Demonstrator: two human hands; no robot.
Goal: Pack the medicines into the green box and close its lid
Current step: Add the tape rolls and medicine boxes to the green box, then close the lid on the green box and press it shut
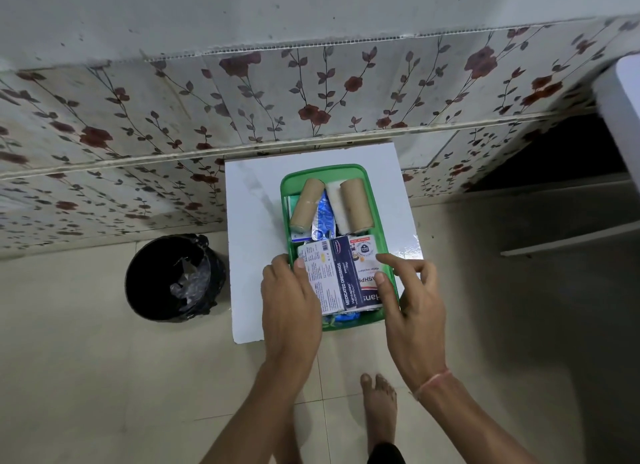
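The open green box point(379, 218) sits on a white table. In its far half lie two tan bandage rolls point(306, 204) point(356, 205), a white gauze roll point(335, 204) and a blue blister strip point(323, 219). A white and navy dressings carton point(337, 276) lies tilted across the near half. My left hand point(289, 297) presses its left edge with the thumb on top. My right hand point(412, 290) rests fingertips on the carton's right side, over the box rim. No lid shows.
The white table point(252, 221) stands against a flowered tile wall. A black bin with a plastic liner point(173, 278) stands on the floor to the left. My bare foot point(379, 404) is on the tiles below the table. A white object point(620, 107) juts in at top right.
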